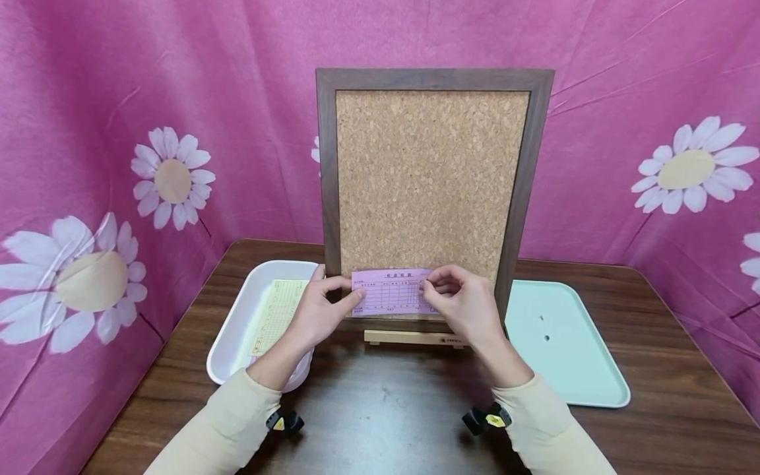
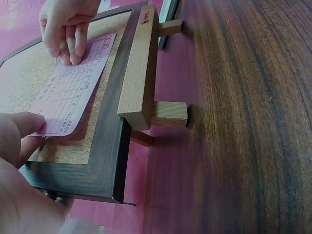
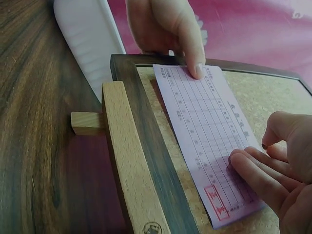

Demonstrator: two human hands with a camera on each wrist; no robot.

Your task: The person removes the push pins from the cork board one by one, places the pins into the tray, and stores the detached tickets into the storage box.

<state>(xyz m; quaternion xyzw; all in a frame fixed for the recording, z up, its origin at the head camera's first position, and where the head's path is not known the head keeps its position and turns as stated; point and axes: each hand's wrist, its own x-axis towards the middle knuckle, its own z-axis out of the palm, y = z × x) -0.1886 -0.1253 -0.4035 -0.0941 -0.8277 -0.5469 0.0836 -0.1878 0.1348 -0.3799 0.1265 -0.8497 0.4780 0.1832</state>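
A purple printed slip [image 1: 392, 292] lies across the bottom of the cork board [image 1: 433, 178], level in the head view. My left hand [image 1: 323, 303] pinches the slip's left end; its thumb [image 2: 29, 122] lies on the printed face. At the slip's right end is my right hand [image 1: 463, 297], several of its fingers [image 3: 256, 170] touching the paper. A small dark object [image 3: 264, 146] shows at its fingertips, seemingly pinched; its kind is too small to tell. The slip's red stamp box [image 3: 216, 202] sits beside the right hand.
The dark-framed board leans on a pale wooden stand [image 1: 412, 338]. To its left, a white tray [image 1: 222, 349] holds yellow slips [image 1: 279, 316]. A mint tray [image 1: 582, 369] on the right carries tiny dark items [image 1: 547, 338]. A pink flowered cloth [image 1: 261, 132] hangs behind.
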